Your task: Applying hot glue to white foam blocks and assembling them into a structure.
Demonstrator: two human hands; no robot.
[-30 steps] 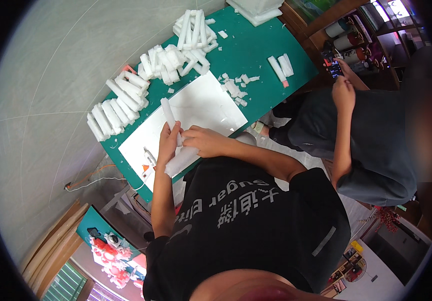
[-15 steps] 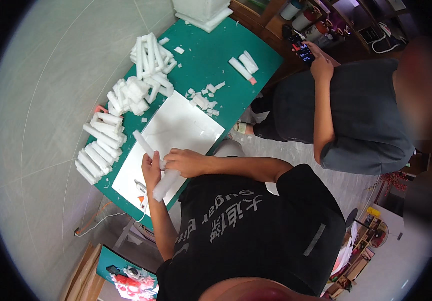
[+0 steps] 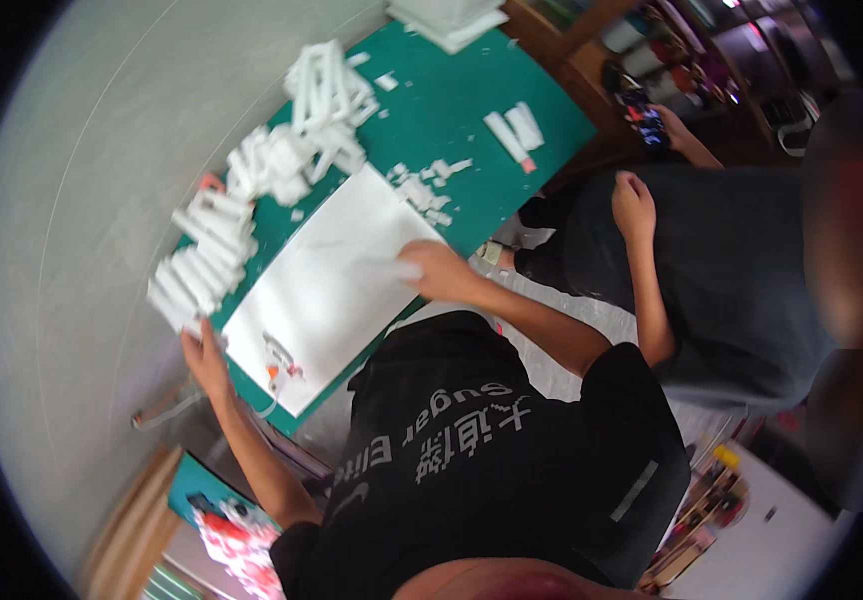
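Left hand at table edge, about 7 o'clock of white flat foam board; fingers reach to row of white foam blocks, touching nearest one; grip unclear, cannot tell. Right hand rests on board's right edge, 3 o'clock, fingers curled; view blurred, hold not sure. Risk: left hand may push blocks off green table, row lies close to edge.

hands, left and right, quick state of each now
Left hand: at the white foam sticks, grip cannot be told.
Right hand: on the white sheet, blurred, cannot tell.
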